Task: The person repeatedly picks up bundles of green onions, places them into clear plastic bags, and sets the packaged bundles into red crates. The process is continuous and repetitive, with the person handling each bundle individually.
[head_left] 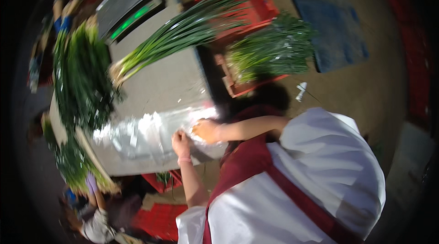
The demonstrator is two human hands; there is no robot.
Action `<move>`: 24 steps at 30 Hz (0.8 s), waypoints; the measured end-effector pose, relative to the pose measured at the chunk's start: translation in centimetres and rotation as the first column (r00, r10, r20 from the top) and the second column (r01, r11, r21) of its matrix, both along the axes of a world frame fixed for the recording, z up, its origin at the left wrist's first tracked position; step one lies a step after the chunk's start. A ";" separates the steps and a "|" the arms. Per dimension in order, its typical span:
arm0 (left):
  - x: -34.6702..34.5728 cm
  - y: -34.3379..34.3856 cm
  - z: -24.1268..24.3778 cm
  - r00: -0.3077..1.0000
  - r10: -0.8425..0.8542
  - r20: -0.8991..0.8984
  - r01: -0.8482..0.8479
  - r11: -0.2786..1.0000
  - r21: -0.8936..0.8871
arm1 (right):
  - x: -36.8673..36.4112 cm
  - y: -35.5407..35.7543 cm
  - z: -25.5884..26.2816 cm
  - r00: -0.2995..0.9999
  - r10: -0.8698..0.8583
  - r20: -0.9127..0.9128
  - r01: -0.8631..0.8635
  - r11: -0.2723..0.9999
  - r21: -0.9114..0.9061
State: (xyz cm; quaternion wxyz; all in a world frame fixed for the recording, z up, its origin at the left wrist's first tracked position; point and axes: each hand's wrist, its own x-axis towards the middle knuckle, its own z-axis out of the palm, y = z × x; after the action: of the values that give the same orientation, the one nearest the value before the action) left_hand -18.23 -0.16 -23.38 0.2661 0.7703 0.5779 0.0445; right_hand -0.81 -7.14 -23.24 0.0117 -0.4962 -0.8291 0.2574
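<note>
Clear plastic bags (pixel 127 144) lie flat along the near side of the grey table (pixel 154 86), glaring under the light. My left hand (pixel 180 143), with a pink band at the wrist, pinches the plastic near its end. Close beside it, my right hand (pixel 207 130) has its fingers curled on the same end of the plastic; blur hides the exact grip. Beyond the bags, a bunch of spring onions (pixel 157 43) lies across the table, its white roots on the tabletop and its green tops over a red crate.
A weighing scale (pixel 127 7) with green digits stands at the far end. More spring onions (pixel 84 75) heap on the left. Co-workers' gloved hands (pixel 91 182) handle greens there. Bagged spring onions (pixel 271 51) fill a red crate (pixel 240 89). A blue board (pixel 325 21) lies on the floor.
</note>
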 end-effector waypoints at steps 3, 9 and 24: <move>0.7 -0.7 1.1 0.914 0.345 0.214 -0.372 0.923 0.101 | 0.5 -0.5 0.3 0.993 -0.058 -0.100 0.051 0.996 -0.076; 1.6 -1.8 0.3 0.996 0.087 0.022 -0.088 0.995 0.053 | 1.8 -0.9 -1.2 0.969 -0.039 -0.243 0.025 0.998 -0.058; 2.9 -3.6 0.9 0.989 0.127 -0.081 -0.110 0.977 0.183 | 4.3 0.7 -1.0 0.940 0.172 -0.294 -0.110 0.970 0.215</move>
State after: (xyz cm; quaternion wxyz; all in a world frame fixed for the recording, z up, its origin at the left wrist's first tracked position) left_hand -15.28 -3.76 -22.53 0.1659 0.7565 0.6281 0.0761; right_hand 3.51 -6.41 -24.19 0.1719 -0.3850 -0.8717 0.2497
